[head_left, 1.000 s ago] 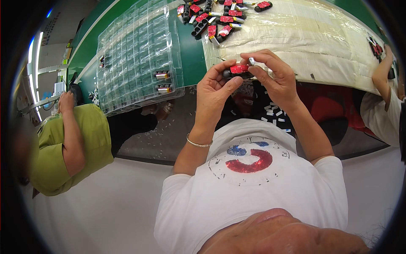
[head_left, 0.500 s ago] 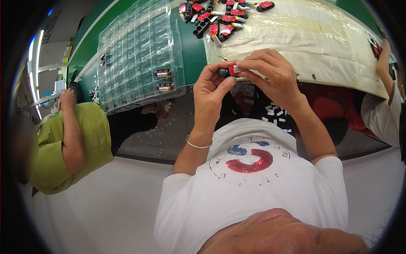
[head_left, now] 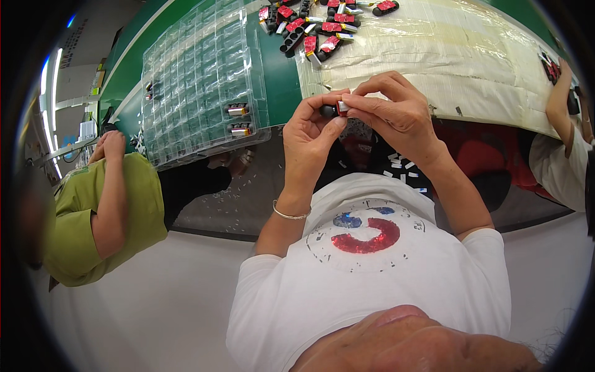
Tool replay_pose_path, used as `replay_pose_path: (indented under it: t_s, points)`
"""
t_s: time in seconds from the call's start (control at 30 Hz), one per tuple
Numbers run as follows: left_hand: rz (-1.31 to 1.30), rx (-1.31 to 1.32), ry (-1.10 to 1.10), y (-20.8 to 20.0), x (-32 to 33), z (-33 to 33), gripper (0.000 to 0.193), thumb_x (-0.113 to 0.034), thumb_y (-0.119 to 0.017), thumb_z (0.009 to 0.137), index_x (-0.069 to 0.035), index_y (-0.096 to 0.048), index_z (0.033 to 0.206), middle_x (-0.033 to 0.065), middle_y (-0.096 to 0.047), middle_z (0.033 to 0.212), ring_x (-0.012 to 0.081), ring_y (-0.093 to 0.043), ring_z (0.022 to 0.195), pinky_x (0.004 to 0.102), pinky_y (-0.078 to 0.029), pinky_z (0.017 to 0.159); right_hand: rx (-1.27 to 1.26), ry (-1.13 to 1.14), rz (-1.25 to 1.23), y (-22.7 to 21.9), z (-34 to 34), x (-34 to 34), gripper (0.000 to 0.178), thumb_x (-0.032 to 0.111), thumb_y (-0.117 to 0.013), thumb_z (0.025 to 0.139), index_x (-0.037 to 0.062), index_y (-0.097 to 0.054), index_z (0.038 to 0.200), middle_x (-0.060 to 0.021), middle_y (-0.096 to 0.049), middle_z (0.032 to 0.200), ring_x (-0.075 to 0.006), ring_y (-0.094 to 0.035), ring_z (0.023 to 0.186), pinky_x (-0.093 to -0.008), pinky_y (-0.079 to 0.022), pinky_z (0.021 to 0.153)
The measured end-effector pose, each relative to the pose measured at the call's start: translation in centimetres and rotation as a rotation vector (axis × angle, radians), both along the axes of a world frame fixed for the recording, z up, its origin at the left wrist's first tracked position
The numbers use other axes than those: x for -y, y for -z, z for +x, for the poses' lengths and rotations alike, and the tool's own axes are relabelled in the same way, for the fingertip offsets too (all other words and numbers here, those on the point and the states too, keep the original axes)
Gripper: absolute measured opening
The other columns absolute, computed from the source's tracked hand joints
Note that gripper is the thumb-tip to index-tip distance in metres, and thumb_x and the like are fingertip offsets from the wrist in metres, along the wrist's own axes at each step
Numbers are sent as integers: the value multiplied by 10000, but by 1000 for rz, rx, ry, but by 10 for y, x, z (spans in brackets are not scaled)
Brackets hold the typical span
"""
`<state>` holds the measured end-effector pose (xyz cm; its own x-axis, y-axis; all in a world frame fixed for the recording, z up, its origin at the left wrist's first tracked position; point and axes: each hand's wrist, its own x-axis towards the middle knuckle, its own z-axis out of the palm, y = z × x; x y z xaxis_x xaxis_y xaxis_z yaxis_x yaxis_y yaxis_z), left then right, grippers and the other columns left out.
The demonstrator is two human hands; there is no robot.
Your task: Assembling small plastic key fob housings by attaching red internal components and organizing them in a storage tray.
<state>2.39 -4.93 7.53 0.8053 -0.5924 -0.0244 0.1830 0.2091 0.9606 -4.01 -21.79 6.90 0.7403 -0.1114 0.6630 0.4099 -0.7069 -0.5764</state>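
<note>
Between my hands, just off the table's near edge, is a small black part with a rounded end, a red face and a silvery piece on it. My left hand pinches its black end between thumb and forefinger. The fingertips of my right hand are closed together at the silvery end and cover much of the red face. Beyond my hands lies a loose pile of similar black parts, many with red faces and silvery or yellow-edged pieces.
Left of the pile, clear plastic compartment trays sit on the green table, a few parts in their pockets. Yellowish tape-covered sheeting spans the right. A person in green sits at left; another person's arm reaches in at right.
My right fingers have shifted left over the part, hiding more of its red face. My left hand stays nearly in place. The person in green has moved their hands slightly.
</note>
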Motion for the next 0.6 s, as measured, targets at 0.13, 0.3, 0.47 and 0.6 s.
replay_pose_path:
  t_s: [0.13,0.3,0.47,0.6]
  points:
    - [-16,-23,2,2,3,3,235,36,-625,873,46,-573,1101,173,-620,1183,146,-608,1030,260,-511,897,-23,14,57,3,-3,-3,257,127,-760,754,165,-736,1007,-22,-653,931,-199,-619,831,-305,-519,676]
    - [-38,-15,-68,8,6,0,193,32,-628,878,38,-565,1060,180,-611,1204,128,-605,1009,228,-504,861,-135,-86,425,6,-3,-10,261,145,-755,792,127,-727,1050,-39,-652,987,-182,-628,936,-302,-509,819]
    - [-85,178,-86,3,12,-5,217,78,-641,846,15,-574,1043,167,-616,1201,130,-634,977,232,-534,833,-204,-128,705,12,-7,-3,292,171,-751,817,83,-710,1093,-61,-649,1060,-166,-618,1014,-308,-475,921]
    - [-64,237,-80,4,9,-7,222,88,-646,836,10,-580,1034,164,-613,1210,140,-630,1017,252,-535,871,-279,-271,858,15,-9,-2,283,99,-742,822,38,-698,1095,-80,-637,1100,-160,-605,1047,-288,-471,957]
